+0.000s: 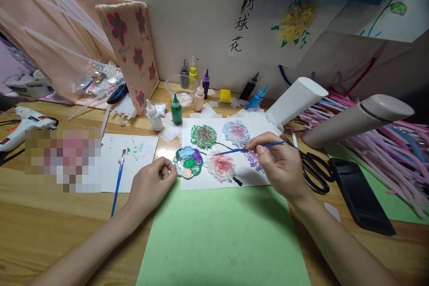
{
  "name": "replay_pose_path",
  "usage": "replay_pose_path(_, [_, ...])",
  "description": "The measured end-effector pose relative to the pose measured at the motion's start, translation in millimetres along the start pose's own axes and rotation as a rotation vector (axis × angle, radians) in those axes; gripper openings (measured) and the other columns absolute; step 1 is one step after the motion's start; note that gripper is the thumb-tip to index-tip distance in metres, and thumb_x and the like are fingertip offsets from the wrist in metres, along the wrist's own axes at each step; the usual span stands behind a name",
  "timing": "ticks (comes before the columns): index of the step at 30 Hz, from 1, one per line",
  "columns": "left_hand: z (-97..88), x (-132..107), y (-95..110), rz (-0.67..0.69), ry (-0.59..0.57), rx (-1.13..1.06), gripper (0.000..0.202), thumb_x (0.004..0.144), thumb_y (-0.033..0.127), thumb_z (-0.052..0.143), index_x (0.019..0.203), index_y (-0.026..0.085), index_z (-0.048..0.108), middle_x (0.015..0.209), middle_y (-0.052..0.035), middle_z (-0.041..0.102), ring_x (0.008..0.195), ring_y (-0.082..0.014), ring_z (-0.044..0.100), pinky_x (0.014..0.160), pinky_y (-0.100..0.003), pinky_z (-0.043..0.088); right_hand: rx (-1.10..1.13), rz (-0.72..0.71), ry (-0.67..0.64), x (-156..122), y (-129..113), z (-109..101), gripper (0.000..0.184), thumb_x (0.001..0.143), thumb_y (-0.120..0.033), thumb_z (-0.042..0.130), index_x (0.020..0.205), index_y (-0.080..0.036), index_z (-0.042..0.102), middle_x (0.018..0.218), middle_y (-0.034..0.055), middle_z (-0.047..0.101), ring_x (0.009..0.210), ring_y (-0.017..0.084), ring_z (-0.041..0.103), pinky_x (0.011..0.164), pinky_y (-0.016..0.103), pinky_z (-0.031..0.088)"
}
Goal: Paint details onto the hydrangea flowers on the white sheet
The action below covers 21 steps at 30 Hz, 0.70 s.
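My right hand (279,165) pinches a thin blue paintbrush (234,149), its tip pointing left just over the upper edge of a pink and white paper flower (221,166). That flower sits on a white sheet (201,184) with a green one (203,136), a light blue one (236,132) and a purple one (255,160) partly behind my hand. A flower-shaped palette (189,162) holds blue, purple, green and peach paint. My left hand (155,178) has its fingers curled closed on the palette's lower left rim.
Paint bottles, green (176,109) and white (154,116) among them, stand behind the sheet. Black scissors (315,172) and a dark phone-like slab (362,196) lie right. Another brush (119,178) rests on a paint-marked paper (144,147) left, near a glue gun (28,127).
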<state>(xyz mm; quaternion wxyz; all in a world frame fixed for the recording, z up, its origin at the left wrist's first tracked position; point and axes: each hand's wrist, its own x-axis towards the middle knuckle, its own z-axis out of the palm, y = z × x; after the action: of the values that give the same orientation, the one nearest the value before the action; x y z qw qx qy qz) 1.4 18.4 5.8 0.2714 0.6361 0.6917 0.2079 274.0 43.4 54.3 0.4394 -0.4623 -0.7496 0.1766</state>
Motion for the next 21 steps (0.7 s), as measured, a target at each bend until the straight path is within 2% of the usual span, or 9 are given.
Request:
replay_pose_path(5, [1.1,1,-5,0.023,0.001,-0.003,0.024,0.082,0.039,0.048,0.067,0.021,0.048,0.055,0.0057,0.046,0.053,-0.0124,0.045,0.054,-0.023,0.031,-0.085,-0.097,-0.055,7,-3,0,0.014,0.085,-0.014,0.048,0.083,-0.021,0.059,0.077,0.0021,0.062,0.073,0.016,0.059,0.068,0.031,0.046])
replay_pose_path(9, [2.1,2,-6,0.030,0.005,0.008,0.024,0.082,0.039,0.048,0.066,0.021,0.047,0.054,0.0060,0.047,0.052,-0.0118,0.045,0.054,-0.023,0.031,-0.076,-0.077,-0.049,9,-3,0,0.014,0.085,-0.014,0.047,0.084,-0.021,0.059,0.077,0.0025,0.062,0.074,0.017,0.059,0.068,0.031,0.045])
replay_pose_path(13, [2.6,1,-6,0.028,0.008,0.001,0.023,0.082,0.038,0.048,0.066,0.021,0.048,0.054,0.0059,0.047,0.052,-0.0117,0.046,0.054,-0.023,0.031,-0.104,-0.118,-0.107,13,-4,3,0.014,0.083,-0.013,0.048,0.083,-0.022,0.059,0.075,0.0021,0.062,0.071,0.017,0.059,0.066,0.032,0.045])
replay_pose_path(18, [2.6,1,-6,0.035,0.012,-0.011,0.021,0.081,0.037,0.048,0.067,0.021,0.049,0.054,0.0055,0.048,0.052,-0.0122,0.046,0.054,-0.023,0.032,-0.071,-0.077,-0.076,15,-5,5,0.013,0.084,-0.015,0.047,0.083,-0.022,0.059,0.076,0.0029,0.062,0.072,0.018,0.059,0.068,0.032,0.046])
replay_pose_path(21, [2.9,1,-6,0.033,0.022,-0.008,0.021,0.080,0.036,0.048,0.066,0.021,0.049,0.054,0.0054,0.047,0.052,-0.0122,0.045,0.054,-0.023,0.031,-0.085,-0.117,-0.118,16,-5,6,0.014,0.083,-0.014,0.048,0.083,-0.023,0.059,0.075,0.0021,0.063,0.071,0.017,0.060,0.067,0.032,0.047])
